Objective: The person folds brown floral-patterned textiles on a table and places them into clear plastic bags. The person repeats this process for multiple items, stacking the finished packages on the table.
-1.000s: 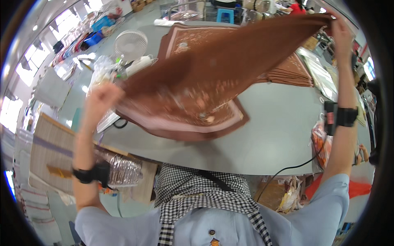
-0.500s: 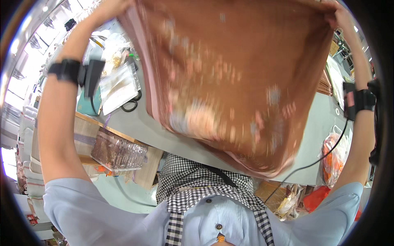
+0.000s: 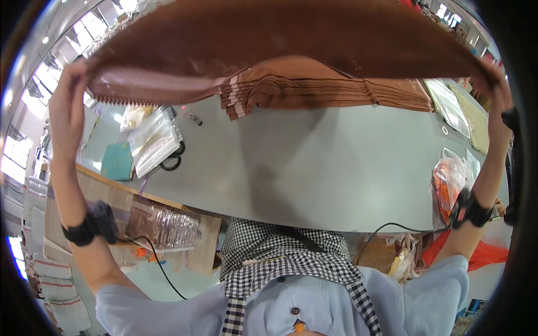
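A large brown cloth point(image 3: 269, 33) is stretched wide in the air over the table's far part, blurred by motion. My left hand point(image 3: 70, 103) is closed on its left corner, where a finely toothed or fringed edge shows. Its right corner is pinched in my right hand point(image 3: 496, 92), partly smeared. Both arms are raised and spread. Below and behind the cloth, a stack of folded brown cloths point(image 3: 336, 95) lies on the grey table point(image 3: 336, 168). The raised cloth hides the stack's upper part.
At the left lie clear plastic bags point(image 3: 154, 143), black-handled scissors point(image 3: 172, 162) and a teal pouch point(image 3: 116, 161). A plastic bag with orange contents point(image 3: 448, 179) sits at the right edge, near a roundish white ring point(image 3: 445, 130). Packaged brown goods point(image 3: 162, 221) rest in a wooden compartment below.
The cloth has swung up and away from hanging over the table, uncovering the folded stack. My hands have moved farther apart and pulled it wide.
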A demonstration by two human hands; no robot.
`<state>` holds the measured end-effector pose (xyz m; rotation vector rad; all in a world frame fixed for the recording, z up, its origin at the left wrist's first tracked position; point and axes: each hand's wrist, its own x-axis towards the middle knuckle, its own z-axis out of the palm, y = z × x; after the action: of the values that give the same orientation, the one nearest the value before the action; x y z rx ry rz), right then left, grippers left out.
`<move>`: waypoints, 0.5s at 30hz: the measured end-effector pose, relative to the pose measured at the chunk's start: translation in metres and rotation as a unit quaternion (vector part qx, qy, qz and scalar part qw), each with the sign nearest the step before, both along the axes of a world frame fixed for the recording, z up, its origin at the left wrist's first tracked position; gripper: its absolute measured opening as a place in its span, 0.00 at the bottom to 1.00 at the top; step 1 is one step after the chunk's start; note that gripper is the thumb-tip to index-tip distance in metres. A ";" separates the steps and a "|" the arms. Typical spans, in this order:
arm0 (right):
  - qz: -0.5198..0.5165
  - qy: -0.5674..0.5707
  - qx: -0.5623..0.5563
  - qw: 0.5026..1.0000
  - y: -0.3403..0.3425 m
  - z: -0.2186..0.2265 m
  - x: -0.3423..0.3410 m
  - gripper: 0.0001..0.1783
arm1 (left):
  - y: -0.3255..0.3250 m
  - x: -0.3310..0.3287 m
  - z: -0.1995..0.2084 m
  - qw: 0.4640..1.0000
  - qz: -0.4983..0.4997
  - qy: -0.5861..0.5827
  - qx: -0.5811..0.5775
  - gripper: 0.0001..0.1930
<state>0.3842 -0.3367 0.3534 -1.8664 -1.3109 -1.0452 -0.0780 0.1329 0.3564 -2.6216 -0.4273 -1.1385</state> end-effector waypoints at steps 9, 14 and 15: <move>0.032 0.464 -0.137 0.875 -0.087 -0.156 -0.114 0.22 | -0.121 -0.040 -0.128 0.914 -0.049 0.137 -0.378 0.17; -0.066 0.540 -0.243 0.803 -0.098 -0.218 -0.141 0.24 | -0.137 -0.053 -0.196 0.854 -0.090 0.296 -0.419 0.10; 0.016 0.436 -0.268 0.859 -0.095 -0.230 -0.134 0.18 | -0.132 -0.053 -0.211 0.845 -0.084 0.250 -0.465 0.08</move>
<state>0.2499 -0.4316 0.1238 -2.2706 -1.0837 0.2824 -0.1306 0.0010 0.1457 -3.6797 -0.7879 -0.1886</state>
